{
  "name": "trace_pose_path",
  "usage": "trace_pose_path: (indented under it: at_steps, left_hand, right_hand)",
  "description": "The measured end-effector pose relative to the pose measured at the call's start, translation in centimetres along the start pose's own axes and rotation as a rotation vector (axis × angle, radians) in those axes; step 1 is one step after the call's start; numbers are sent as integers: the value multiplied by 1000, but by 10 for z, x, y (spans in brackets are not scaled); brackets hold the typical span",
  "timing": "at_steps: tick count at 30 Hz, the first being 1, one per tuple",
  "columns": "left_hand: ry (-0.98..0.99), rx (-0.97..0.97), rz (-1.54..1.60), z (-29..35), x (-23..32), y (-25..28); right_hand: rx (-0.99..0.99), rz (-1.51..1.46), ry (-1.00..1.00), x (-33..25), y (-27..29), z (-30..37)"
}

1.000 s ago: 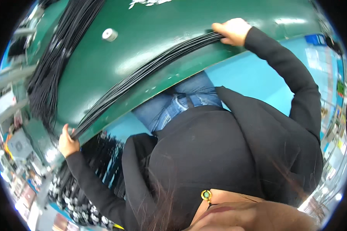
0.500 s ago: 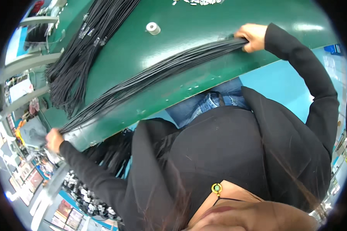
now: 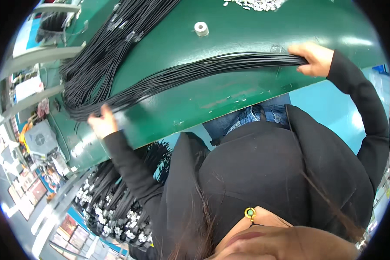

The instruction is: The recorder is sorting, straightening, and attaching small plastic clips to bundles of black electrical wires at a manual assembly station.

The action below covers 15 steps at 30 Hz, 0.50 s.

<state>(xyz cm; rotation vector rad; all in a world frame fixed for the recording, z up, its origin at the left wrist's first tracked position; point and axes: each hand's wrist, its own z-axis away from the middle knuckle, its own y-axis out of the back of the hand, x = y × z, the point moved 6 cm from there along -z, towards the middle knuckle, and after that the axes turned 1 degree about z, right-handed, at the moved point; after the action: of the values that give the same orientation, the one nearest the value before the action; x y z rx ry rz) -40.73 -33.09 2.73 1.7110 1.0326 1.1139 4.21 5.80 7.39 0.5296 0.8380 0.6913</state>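
A long bundle of thin black cables (image 3: pixel 195 67) lies stretched across the green table (image 3: pixel 169 110), slightly bowed. My right hand (image 3: pixel 314 58) is closed around its right end. Toward the other end, my left hand (image 3: pixel 103 122) rests at the near edge of the cables, thumb and fingers apart. Beyond the left hand, the bundle's left end meets a bigger heap of black cables (image 3: pixel 104 60), so where one stops and the other starts is hard to see. Small clear wrappings (image 3: pixel 134 37) show on that heap.
A small white roll (image 3: pixel 201 29) stands behind the bundle, and small white pieces (image 3: pixel 260 4) lie scattered at the far edge. More black cables with white connectors (image 3: pixel 112 212) hang below the table at the left. A grey machine with a fan grille (image 3: pixel 41 138) is at far left.
My left hand has moved right, away from the bundle's left end, and its fingers have come apart. The bundle's left end now lies against the heap. My right hand still holds its end.
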Motion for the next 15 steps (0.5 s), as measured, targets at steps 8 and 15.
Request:
trace_pose_path:
  at_steps: [8,15]
  left_hand:
    - [576,-522,1225,80,67,-34]
    - [789,-164,1334,84,17,-49]
  right_hand:
    - [5,-9,230,-20,20,7]
    - [183,47,431,8,2,1]
